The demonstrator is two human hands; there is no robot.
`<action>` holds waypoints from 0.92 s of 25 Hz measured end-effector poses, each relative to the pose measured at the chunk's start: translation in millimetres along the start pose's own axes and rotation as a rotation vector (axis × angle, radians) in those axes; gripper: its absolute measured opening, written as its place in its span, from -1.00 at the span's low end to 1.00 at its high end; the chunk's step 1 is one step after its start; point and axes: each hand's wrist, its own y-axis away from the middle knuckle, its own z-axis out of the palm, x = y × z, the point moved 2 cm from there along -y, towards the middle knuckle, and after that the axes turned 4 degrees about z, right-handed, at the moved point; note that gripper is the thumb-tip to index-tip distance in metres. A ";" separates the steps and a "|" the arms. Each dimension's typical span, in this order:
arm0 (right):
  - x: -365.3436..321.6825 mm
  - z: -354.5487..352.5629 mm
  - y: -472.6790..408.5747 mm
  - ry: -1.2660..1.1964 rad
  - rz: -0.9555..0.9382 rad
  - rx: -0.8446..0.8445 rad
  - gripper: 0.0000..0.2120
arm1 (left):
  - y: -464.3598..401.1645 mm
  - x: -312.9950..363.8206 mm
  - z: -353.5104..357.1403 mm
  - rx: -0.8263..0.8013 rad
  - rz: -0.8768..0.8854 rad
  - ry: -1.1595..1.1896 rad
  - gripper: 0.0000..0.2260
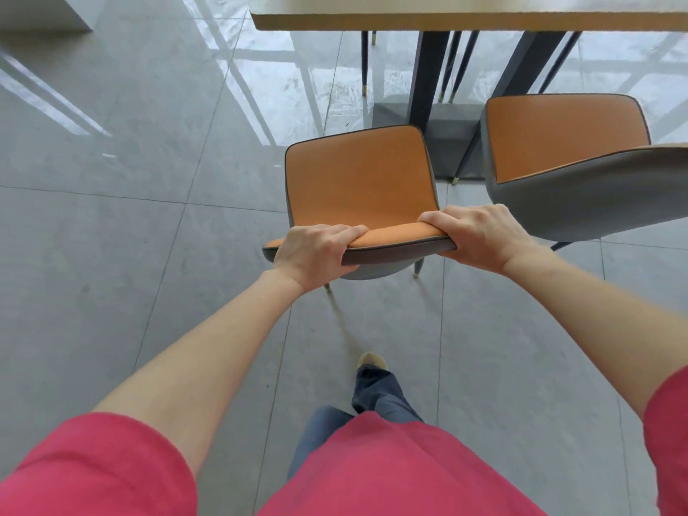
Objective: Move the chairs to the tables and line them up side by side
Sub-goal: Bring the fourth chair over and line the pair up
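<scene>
Left hand [316, 251] and right hand [473, 236] clamped on orange chair [357, 180] backrest. Slide straight toward table [446, 20], level with neighbouring chair [566, 135], narrow gap.

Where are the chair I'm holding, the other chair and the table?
held chair [359, 180], head view, middle of its orange seat.
second chair [562, 135], head view, orange seat.
table [465, 21], head view, front edge of the top.

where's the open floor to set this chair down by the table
Bare floor runs left of the held chair, up to the table edge. Right is crowded: the second chair sits close, and the table leg stands in the narrow gap between them. Both hands, left and right, grip the backrest.
</scene>
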 end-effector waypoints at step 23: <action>-10.8 -0.9 51.6 0.049 0.176 0.037 -0.63 | -12.4 11.1 8.7 0.012 0.329 0.117 -0.65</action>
